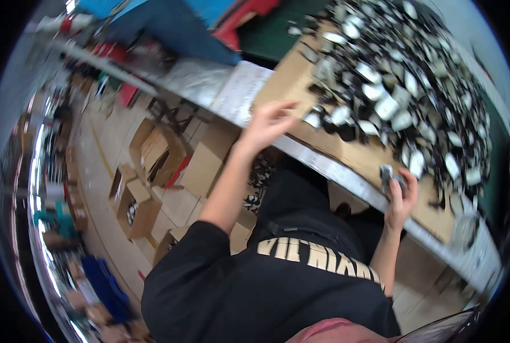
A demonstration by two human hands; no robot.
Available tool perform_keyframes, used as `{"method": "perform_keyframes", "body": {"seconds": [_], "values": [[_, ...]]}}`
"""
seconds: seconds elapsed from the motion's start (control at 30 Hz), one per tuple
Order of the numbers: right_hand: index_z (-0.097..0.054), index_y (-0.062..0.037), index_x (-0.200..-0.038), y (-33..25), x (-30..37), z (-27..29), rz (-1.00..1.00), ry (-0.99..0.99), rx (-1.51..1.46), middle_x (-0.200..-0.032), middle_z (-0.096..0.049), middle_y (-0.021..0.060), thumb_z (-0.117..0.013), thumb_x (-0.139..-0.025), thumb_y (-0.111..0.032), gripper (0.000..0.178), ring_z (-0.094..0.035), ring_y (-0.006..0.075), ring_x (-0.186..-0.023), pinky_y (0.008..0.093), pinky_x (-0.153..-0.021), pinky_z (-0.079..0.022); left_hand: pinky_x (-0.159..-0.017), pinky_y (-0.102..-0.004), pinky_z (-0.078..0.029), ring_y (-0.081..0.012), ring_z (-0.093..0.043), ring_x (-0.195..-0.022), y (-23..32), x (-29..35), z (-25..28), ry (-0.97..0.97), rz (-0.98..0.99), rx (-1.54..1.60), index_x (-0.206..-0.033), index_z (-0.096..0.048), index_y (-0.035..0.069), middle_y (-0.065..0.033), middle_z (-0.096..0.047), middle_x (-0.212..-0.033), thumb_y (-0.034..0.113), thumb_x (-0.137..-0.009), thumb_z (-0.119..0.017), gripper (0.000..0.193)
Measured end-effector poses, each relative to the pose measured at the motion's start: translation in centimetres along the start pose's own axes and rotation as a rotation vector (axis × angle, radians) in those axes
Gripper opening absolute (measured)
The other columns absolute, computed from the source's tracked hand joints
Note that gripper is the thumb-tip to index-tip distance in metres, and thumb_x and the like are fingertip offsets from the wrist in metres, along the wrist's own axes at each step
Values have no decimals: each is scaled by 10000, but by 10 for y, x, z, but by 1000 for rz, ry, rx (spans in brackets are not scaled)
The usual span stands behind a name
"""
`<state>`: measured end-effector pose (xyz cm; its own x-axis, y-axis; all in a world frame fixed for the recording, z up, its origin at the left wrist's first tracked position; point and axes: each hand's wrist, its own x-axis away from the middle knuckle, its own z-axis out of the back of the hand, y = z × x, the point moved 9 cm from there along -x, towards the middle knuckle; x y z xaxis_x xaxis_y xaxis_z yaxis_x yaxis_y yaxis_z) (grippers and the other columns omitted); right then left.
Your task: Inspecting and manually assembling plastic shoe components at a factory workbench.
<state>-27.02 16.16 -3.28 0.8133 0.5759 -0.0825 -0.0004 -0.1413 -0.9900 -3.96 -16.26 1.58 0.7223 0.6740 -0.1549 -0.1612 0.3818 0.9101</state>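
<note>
Above the near edge of the cardboard sheet (pixel 346 147), my left hand (pixel 268 124) hovers with its fingers loosely bent and apart, and nothing shows in them. My right hand (pixel 402 197) is closed round a small grey and dark piece (pixel 387 176) at the front of the table; its exact kind does not show. Beyond both hands lies a large heap of small flat black and white pieces (pixel 392 91), many of them oval. Some loose ones lie on the cardboard nearest my left hand.
The table's pale edge (pixel 323 163) runs between me and the heap. A white printed sheet (pixel 241 86) lies at its left, near a blue panel (pixel 169 28). Open cardboard boxes (pixel 138 214) stand on the tiled floor at left. A clear plastic bag (pixel 466 231) lies at the right.
</note>
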Motion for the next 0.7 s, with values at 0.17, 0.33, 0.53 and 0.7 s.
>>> {"method": "perform_keyframes", "body": {"seconds": [0.17, 0.33, 0.53, 0.7], "values": [[-567, -6, -1223, 7, -3, 3, 1, -69, -55, -1045, -566, 27, -631, -935, -36, 296, -523, 89, -891, 220, -797, -433, -861, -359, -517, -245, -650, -960, -10, -44, -51, -141, -219, -105, -1180, -710, 114, -90, -689, -1100, 147, -790, -733, 392], [-566, -7, -1234, 12, -7, 0, -30, -73, -138, -998, -587, 23, -628, -948, -33, 294, -539, 77, -866, 212, -774, -441, -859, -368, -497, -260, -631, -989, -6, -34, -29, 35, -221, -187, -1027, -754, 93, -69, -690, -978, 210, -761, -785, 292], [-563, -21, -1233, 15, -13, -2, -66, -98, -131, -977, -592, 15, -633, -951, -42, 292, -545, 68, -828, 199, -716, -439, -577, -240, -514, -96, -657, -696, -41, -5, 2, 279, 145, 327, -983, -646, 18, -41, -679, -874, 178, -876, -789, 239], [-550, -24, -1311, 7, -9, -4, -82, -76, -74, -948, -579, -11, -616, -969, -60, 350, -488, 48, -766, 182, -675, -394, -497, -194, -459, -50, -627, -689, -32, 23, -30, 241, 331, 781, -1046, -658, 88, -1, -717, -910, 170, -878, -781, 223]]}}
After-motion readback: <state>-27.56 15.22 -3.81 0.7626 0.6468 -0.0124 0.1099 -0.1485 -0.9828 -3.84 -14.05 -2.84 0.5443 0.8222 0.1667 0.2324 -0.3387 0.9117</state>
